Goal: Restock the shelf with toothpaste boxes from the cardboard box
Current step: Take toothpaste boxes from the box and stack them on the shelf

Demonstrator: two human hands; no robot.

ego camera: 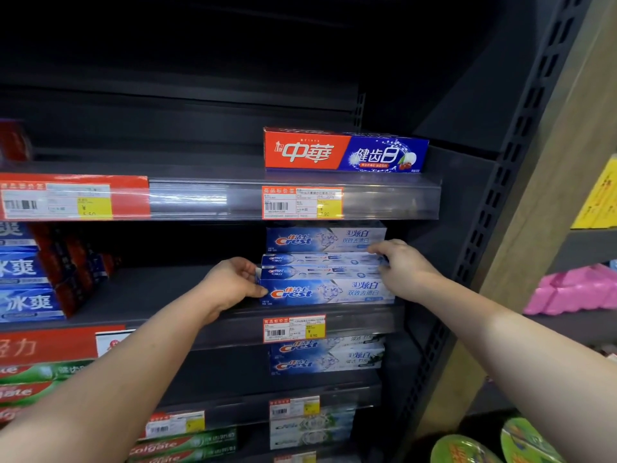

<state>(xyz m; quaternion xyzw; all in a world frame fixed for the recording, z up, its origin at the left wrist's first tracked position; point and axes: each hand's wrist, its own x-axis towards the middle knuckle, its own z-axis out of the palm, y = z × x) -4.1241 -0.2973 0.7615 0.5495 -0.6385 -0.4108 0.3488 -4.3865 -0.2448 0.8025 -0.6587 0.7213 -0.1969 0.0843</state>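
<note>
Dark grey metal shop shelving [207,289] fills the view, with clear plastic price rails along the shelf edges. On the middle shelf a stack of blue and white Crest toothpaste boxes [325,270] is seen at the right end, lying lengthwise. The left hand [233,284] is curled against the left end of the stack, its fingers [248,266] touching the box ends and the thumb laid on the front of the lowest blue Crest box [329,292]. The right hand [405,265] is cupped over the right end, fingers bent onto the thin boxes in the middle of the stack. One red and blue toothpaste box [345,152] is seen on the shelf above, alone. An orange price label [293,329] is fixed just below the stack. Green and red Colgate boxes [30,382] are stacked lower left. The cardboard box is not in view.
</note>
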